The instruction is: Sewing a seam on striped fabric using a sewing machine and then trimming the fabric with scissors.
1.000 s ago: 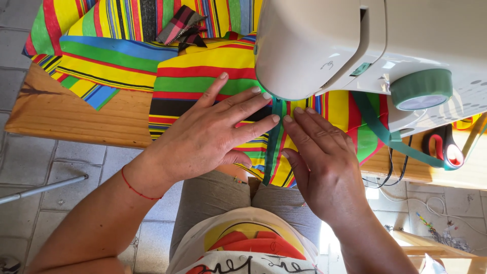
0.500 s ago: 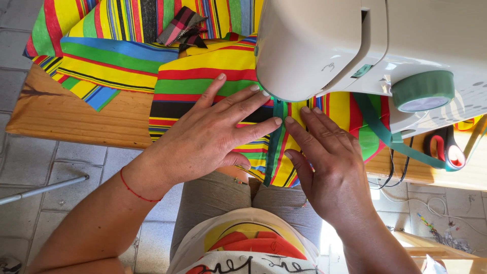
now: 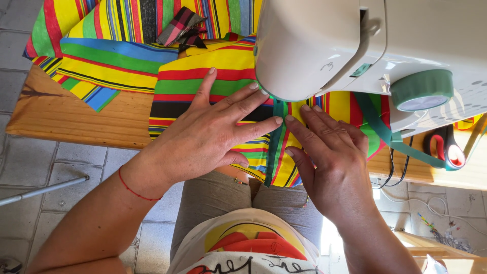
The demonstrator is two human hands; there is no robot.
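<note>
Fingers spread flat and unclenched, gripping nothing, the left hand point(image 3: 210, 134) presses down on a piece of striped fabric point(image 3: 200, 81) banded in red, green, yellow and black, its fingertips reaching to the base of a white sewing machine point(image 3: 324, 45). The right hand point(image 3: 329, 157) lies just beside it, fingers likewise extended and pressing, their tips at the machine's foot. Between the two hands runs a narrow green trim strip point(image 3: 276, 144), laid lengthwise over the cloth and passing under the machine head; the needle itself is hidden by the housing.

The fabric's near edge hangs over the front of a wooden table point(image 3: 66, 116) above the person's lap, while more of the same striped cloth point(image 3: 109, 48) is heaped toward the table's far left. Bare wood lies open to the left of the left hand. To the right, room is tighter: a green tape roll point(image 3: 421, 90) sits on the machine, a loose green strip point(image 3: 385, 134) trails from it, and red-handled scissors point(image 3: 446, 147) rest near the table edge beside black cables point(image 3: 393, 170).

A thin red cord bracelet point(image 3: 133, 189) circles the left wrist. Grey paving tiles point(image 3: 76, 167) cover the ground below.
</note>
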